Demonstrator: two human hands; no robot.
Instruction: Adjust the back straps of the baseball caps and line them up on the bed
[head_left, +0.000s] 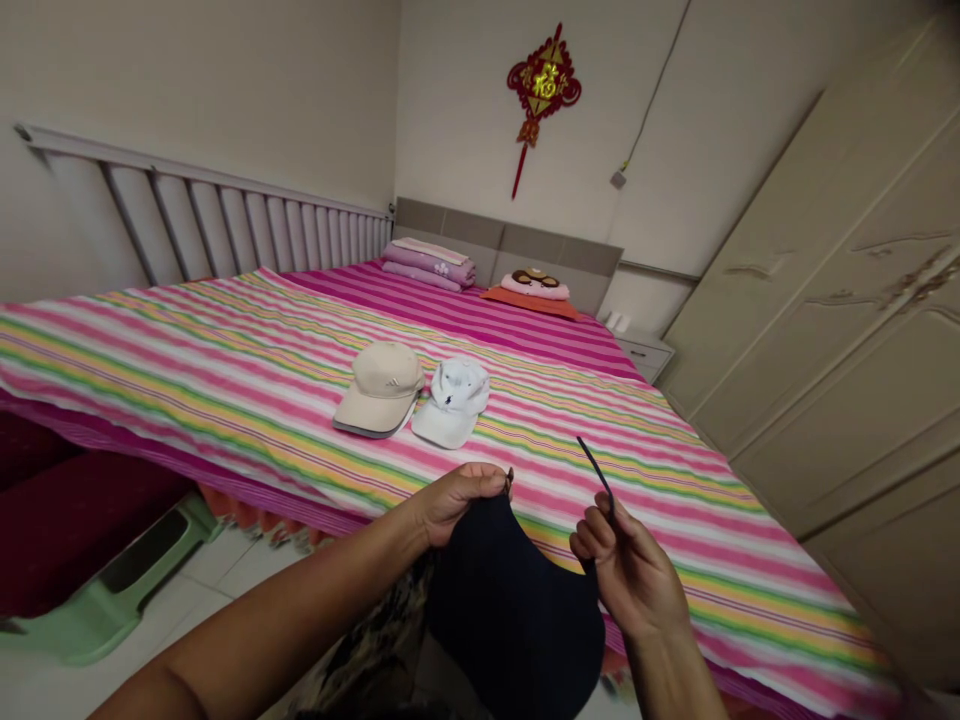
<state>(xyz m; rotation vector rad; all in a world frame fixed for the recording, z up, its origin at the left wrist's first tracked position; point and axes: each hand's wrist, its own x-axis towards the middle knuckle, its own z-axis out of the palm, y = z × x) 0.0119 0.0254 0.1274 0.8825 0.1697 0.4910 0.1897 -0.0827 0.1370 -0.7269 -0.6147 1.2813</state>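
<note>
A dark navy cap hangs between my two hands at the bed's near edge, with its curved opening edge facing up. My left hand is closed on the cap's left corner, where a small brownish buckle shows at the fingertips. At the other corner my right hand pinches a thin dark strap, whose free end sticks up to the left. Strap and buckle are apart. Beyond my hands, a beige cap and a white cap lie side by side on the striped sheet.
Folded purple bedding and an orange pillow lie by the headboard. A radiator runs along the left wall. The wardrobe stands right. A green stool with a dark red cover is at lower left.
</note>
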